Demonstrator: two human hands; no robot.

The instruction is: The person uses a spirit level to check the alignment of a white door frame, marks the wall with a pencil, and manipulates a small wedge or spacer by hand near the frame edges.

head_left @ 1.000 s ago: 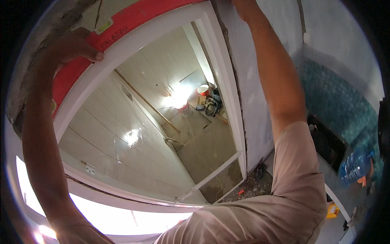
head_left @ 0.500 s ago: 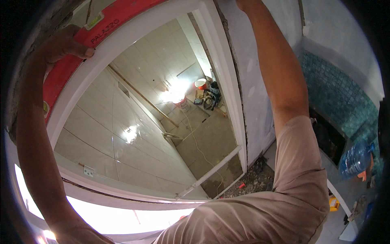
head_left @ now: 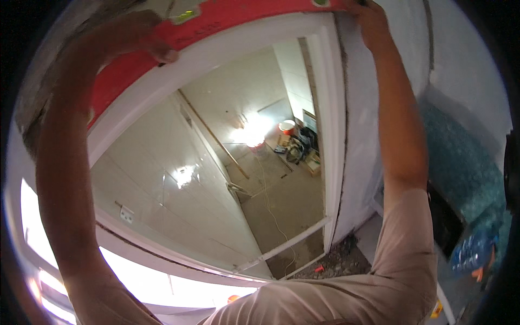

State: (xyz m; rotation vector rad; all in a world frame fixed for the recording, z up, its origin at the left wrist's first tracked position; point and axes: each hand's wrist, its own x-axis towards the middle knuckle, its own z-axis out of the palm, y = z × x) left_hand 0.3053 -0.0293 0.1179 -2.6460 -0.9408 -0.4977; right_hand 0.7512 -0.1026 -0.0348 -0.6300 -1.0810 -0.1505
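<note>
A long red spirit level (head_left: 254, 11) with greenish vials lies along the top of a white door frame (head_left: 246, 37). Toward its left part, my left hand (head_left: 142, 40) is closed around the level, with the thumb over its lower edge. My right hand (head_left: 372, 20) grips the level's right end, close to the frame's upper right corner. The fingers there are partly cut off by the picture's top edge. Both arms are raised.
Through the frame are a tiled room, a bright lamp on a bucket (head_left: 256, 147), a wooden pole (head_left: 214, 135) and piled tools (head_left: 295, 150). Rubble (head_left: 344, 257) lies at the frame's foot. A blue water bottle (head_left: 472, 252) stands at right, near teal wall tiles (head_left: 460, 146).
My right hand has come further into view and now shows on the level's right end. The view has shifted, so the frame and level sit further right and lower.
</note>
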